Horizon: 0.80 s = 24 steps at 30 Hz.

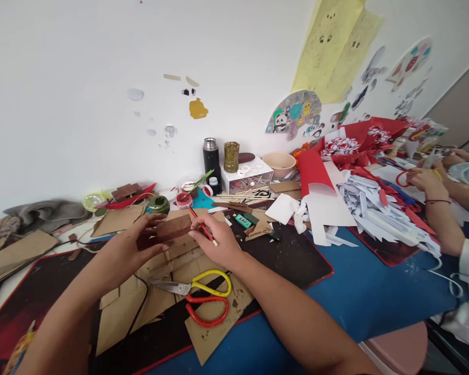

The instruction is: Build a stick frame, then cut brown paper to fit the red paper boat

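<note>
My left hand (127, 247) grips a small brown box-shaped block (174, 227) between thumb and fingers, above the cardboard on the table. A slim red paintbrush (207, 232) with a pale end is pinched in my right hand (219, 242), close to the block's right end; its tip is partly hidden. Scissors (185, 288) with one yellow and one red handle lie below both hands on cardboard pieces (219, 323). Just beyond the hands stand open paint jars, one dark green (159, 204) and one red (184, 199).
Behind are a black flask (211, 161), a mottled jar (231, 156), a white box (246, 177) and a beige bowl (279, 162). A green box cutter (242, 221) lies right of my hands. White paper strips (369, 200) pile up near another person's hands (428, 182), with red-handled scissors.
</note>
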Tool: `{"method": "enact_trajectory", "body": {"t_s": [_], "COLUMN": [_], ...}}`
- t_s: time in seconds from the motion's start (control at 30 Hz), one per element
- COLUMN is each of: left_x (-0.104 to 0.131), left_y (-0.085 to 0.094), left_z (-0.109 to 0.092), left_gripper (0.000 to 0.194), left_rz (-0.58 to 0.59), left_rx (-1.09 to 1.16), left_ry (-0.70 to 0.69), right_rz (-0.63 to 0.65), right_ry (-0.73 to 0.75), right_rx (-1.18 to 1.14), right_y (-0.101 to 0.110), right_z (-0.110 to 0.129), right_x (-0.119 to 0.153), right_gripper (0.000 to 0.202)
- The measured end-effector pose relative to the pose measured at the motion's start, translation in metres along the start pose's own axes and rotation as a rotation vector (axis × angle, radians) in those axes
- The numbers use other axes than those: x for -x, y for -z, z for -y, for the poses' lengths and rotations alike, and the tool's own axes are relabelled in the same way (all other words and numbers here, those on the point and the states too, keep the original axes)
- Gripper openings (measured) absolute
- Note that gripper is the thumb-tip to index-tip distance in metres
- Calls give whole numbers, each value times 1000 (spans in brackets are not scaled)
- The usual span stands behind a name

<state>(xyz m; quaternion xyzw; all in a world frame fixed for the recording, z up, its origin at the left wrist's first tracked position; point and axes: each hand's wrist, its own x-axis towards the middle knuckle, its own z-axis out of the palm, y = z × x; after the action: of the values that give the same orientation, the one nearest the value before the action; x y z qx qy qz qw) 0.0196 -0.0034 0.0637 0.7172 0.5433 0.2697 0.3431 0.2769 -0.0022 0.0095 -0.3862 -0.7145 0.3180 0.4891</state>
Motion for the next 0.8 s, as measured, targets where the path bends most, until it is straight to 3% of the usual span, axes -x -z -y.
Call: {"method": "enact_trajectory", "body": {"t_s": [0.53, 0.8], "left_x": [-1, -3], "left_y": [-14, -14], "left_z": [10, 13], "left_gripper": [53, 51], "left_rz": [-65, -59], "left_rx": [-136, -190], "left_ry": [-82, -113], "right_rz": [89, 99], "right_ry": [-11, -19], "right_rx": [101, 127], "right_y": [-1, -2], "right_z": [-2, -11], "right_x": [2, 0], "right_gripper": [6, 11]}}
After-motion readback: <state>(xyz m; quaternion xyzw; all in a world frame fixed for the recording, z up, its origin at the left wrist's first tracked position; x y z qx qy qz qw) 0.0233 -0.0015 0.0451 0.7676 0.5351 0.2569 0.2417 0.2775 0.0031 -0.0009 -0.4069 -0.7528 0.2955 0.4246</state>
